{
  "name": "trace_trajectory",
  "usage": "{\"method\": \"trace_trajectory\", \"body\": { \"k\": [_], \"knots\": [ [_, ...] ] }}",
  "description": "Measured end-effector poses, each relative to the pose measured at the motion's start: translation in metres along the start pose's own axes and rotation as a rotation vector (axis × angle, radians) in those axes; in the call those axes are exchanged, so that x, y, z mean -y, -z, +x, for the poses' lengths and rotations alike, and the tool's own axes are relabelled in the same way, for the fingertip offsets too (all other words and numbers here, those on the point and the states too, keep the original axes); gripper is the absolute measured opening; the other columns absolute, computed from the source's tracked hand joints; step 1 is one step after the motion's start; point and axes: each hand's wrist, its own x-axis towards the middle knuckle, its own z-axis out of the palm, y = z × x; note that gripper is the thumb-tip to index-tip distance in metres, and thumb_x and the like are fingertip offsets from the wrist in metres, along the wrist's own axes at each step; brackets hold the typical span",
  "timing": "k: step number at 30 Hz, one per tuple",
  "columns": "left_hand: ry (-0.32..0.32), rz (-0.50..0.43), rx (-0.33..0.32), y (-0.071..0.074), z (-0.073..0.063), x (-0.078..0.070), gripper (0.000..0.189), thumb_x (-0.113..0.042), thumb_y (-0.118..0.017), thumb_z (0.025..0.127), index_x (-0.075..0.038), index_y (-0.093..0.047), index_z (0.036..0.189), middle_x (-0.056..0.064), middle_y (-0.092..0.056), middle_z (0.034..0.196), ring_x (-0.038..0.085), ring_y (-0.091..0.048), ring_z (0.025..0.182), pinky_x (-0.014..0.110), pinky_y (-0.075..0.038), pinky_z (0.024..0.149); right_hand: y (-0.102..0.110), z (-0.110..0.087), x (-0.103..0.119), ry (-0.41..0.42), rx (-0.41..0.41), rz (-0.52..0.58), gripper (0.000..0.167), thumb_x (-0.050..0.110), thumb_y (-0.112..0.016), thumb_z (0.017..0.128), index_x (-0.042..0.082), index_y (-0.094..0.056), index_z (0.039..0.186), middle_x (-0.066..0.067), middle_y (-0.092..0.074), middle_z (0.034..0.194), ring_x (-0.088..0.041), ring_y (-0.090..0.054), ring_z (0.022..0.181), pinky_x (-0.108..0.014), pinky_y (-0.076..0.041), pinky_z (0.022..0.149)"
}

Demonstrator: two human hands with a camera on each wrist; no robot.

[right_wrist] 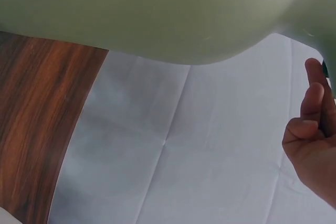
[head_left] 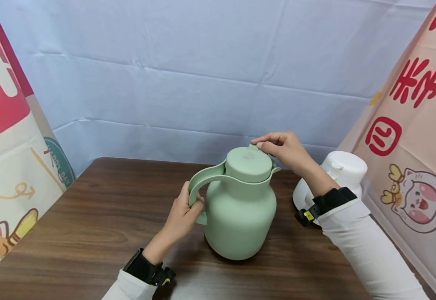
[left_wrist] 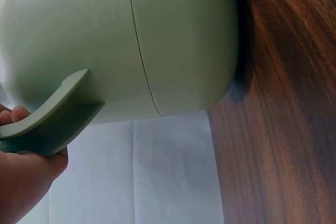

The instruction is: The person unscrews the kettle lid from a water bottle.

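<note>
A pale green thermos jug [head_left: 240,216] stands upright on the brown wooden table [head_left: 135,216], its spout turned to the right. My left hand [head_left: 183,210] grips the jug's handle [head_left: 206,175] from the left; the left wrist view shows the fingers [left_wrist: 20,114] curled round it. Over the jug's mouth sits a round green lid [head_left: 249,164]. At its far right edge my right hand [head_left: 283,148] pinches a small raised tab between thumb and fingers. In the right wrist view the fingers [right_wrist: 312,103] are bent beside the jug's neck, and the lid is out of sight.
A white jug [head_left: 347,166] stands behind my right forearm, which partly covers it. Pale blue cloth [head_left: 188,83] hangs beyond the table's back edge. Printed cloths hang at the left [head_left: 15,175] and right [head_left: 401,175].
</note>
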Motion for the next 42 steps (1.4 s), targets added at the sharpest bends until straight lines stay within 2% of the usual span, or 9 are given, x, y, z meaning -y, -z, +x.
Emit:
{"method": "trace_trajectory", "body": {
  "k": [7,12,15,19,23,26,30,33,42],
  "knots": [
    [0.000,-0.001,-0.003,0.000,0.001,-0.001,0.004,-0.006,-0.042,0.093,-0.006,-0.038,0.095,0.002,-0.040,0.064,0.011,-0.036,0.051,0.030,-0.039,0.053,-0.003,0.010,0.000,-0.002,0.022,0.058,0.028,0.017,-0.059,0.092,-0.001,-0.065,0.112,-0.004,-0.068,0.100,-0.021,-0.062,0.092,-0.033,-0.051,0.074],
    [0.009,-0.007,0.002,-0.001,0.001,0.000,0.004,-0.005,-0.042,0.094,-0.006,-0.038,0.095,0.002,-0.040,0.063,0.011,-0.035,0.050,0.030,-0.038,0.052,-0.001,0.009,0.002,0.000,0.052,0.037,0.028,0.018,-0.058,0.093,0.000,-0.065,0.113,-0.005,-0.068,0.100,-0.021,-0.061,0.093,-0.034,-0.050,0.074],
    [0.008,0.000,0.002,-0.001,0.000,0.000,0.004,-0.005,-0.042,0.094,-0.005,-0.039,0.095,0.000,-0.039,0.062,0.010,-0.034,0.050,0.029,-0.038,0.052,0.001,0.007,0.010,0.001,0.078,-0.046,0.028,0.019,-0.057,0.093,0.002,-0.065,0.114,-0.007,-0.066,0.105,-0.021,-0.061,0.092,-0.034,-0.049,0.077],
    [0.012,0.018,0.000,-0.001,-0.001,0.000,0.004,-0.001,-0.043,0.093,-0.003,-0.039,0.094,-0.001,-0.040,0.063,0.010,-0.036,0.051,0.030,-0.039,0.052,0.004,0.005,0.030,0.039,0.127,-0.250,0.031,0.024,-0.060,0.091,0.008,-0.064,0.118,-0.009,-0.061,0.114,-0.021,-0.059,0.091,-0.036,-0.047,0.075],
    [0.015,0.022,0.007,0.000,0.000,-0.002,0.004,0.001,-0.042,0.093,-0.002,-0.039,0.094,0.000,-0.041,0.064,0.011,-0.037,0.052,0.030,-0.039,0.053,0.008,-0.002,0.053,0.063,0.260,-0.404,0.045,0.030,-0.067,0.086,0.018,-0.057,0.128,-0.003,-0.053,0.124,-0.018,-0.052,0.102,-0.038,-0.045,0.078],
    [0.021,0.024,0.016,0.002,0.000,-0.013,0.005,0.002,-0.041,0.092,-0.001,-0.039,0.094,0.000,-0.039,0.064,0.009,-0.035,0.052,0.029,-0.039,0.054,0.007,-0.007,0.064,0.102,0.363,-0.484,0.056,0.034,-0.072,0.081,0.023,-0.052,0.132,0.001,-0.048,0.129,-0.018,-0.048,0.108,-0.037,-0.045,0.078],
    [0.017,0.022,0.016,0.003,0.001,-0.014,0.006,0.003,-0.042,0.092,0.000,-0.039,0.095,0.000,-0.041,0.066,0.010,-0.036,0.053,0.029,-0.038,0.055,0.000,-0.010,0.072,0.178,0.418,-0.598,0.062,0.041,-0.073,0.077,0.025,-0.050,0.133,-0.001,-0.044,0.133,-0.021,-0.044,0.116,-0.042,-0.042,0.083],
    [-0.003,0.018,0.015,0.002,0.002,-0.001,0.005,-0.001,-0.042,0.094,-0.004,-0.040,0.097,0.001,-0.042,0.067,0.012,-0.038,0.053,0.030,-0.039,0.055,-0.006,-0.011,0.076,0.192,0.440,-0.650,0.067,0.045,-0.073,0.075,0.026,-0.049,0.134,-0.004,-0.042,0.136,-0.025,-0.041,0.120,-0.046,-0.037,0.088],
    [-0.005,0.027,0.016,0.002,0.002,0.000,0.005,-0.004,-0.042,0.093,-0.005,-0.039,0.096,0.002,-0.043,0.067,0.012,-0.037,0.052,0.030,-0.039,0.054,-0.021,-0.009,0.079,0.148,0.442,-0.664,0.068,0.048,-0.071,0.077,0.025,-0.048,0.136,-0.001,-0.047,0.125,-0.018,-0.049,0.100,-0.037,-0.041,0.078]
  ]
}}
